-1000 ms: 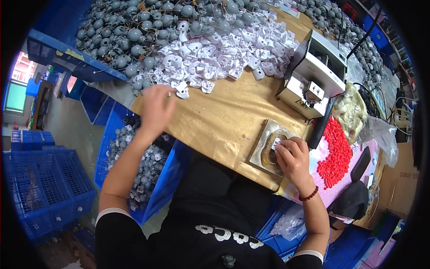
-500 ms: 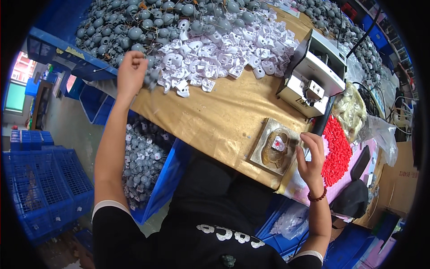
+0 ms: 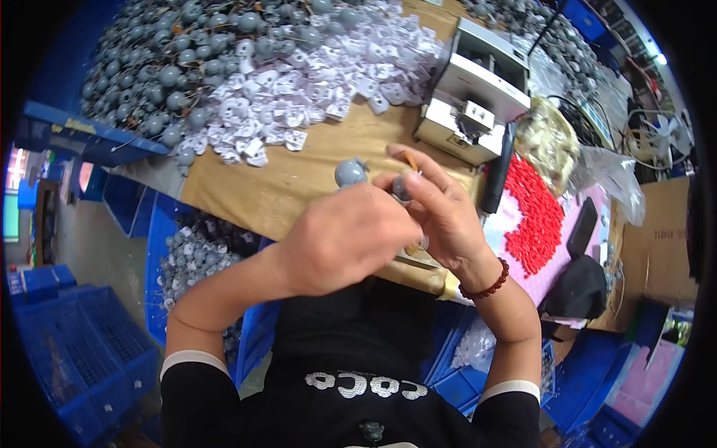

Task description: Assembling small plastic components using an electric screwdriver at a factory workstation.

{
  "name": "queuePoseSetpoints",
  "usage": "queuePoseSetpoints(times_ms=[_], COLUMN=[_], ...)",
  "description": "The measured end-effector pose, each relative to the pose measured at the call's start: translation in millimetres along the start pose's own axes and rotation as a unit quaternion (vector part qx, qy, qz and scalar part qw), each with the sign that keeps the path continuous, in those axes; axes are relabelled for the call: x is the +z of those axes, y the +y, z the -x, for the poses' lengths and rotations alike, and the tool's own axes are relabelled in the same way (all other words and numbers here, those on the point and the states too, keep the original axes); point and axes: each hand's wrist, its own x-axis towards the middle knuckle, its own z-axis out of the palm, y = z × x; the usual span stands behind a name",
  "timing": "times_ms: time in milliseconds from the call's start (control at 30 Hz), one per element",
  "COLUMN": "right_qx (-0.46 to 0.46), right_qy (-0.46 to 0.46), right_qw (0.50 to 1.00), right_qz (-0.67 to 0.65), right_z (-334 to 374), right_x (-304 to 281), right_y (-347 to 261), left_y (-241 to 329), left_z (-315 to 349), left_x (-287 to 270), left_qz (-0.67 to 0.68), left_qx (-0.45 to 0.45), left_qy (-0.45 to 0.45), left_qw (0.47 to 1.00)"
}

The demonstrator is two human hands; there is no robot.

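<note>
My left hand (image 3: 347,239) is closed and turned knuckles up, low over the table. Its fingertips are hidden behind its own knuckles and meet the right hand. Just beyond it shows a grey ball-shaped part (image 3: 351,172), apparently in its grip. My right hand (image 3: 448,213), a beaded bracelet on its wrist, has its fingers curled round a smaller grey rounded part (image 3: 401,187). A thin orange piece (image 3: 410,160) sticks up between thumb and forefinger. Both hands cover most of the metal block with its oval recess; only an edge shows.
White shell parts (image 3: 299,97) are heaped across the table, beside a pile of grey ball parts (image 3: 157,75). A white machine (image 3: 478,93) stands at the back right, with red pieces (image 3: 534,216) nearby. Below left is a blue bin (image 3: 157,276) of grey parts.
My left hand has come from the grey pile to the right, bringing a grey part. The right hand has moved left to meet it, now over the metal block.
</note>
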Motion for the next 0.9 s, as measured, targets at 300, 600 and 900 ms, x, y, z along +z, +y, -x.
queuePoseSetpoints(times_ms=[300,600,900], right_qx=[0.001,-0.133,-0.354], right_qy=[-0.108,0.114,0.04], right_qw=[0.991,0.811,0.53], right_qz=[0.075,0.558,0.769], right_z=[33.2,59.4,40.8], right_x=[-33.8,-61.5,-97.4], right_y=[-17.0,-10.0,24.7], left_y=[-37.1,-26.3,-19.6], left_z=[1.2,26.2,41.4], left_x=[50.2,63.8,89.3], left_qz=[0.326,0.457,0.086], left_qx=[-0.217,-0.46,-0.282], left_qy=[-0.003,-0.099,-0.064], left_qw=[0.92,0.755,0.953])
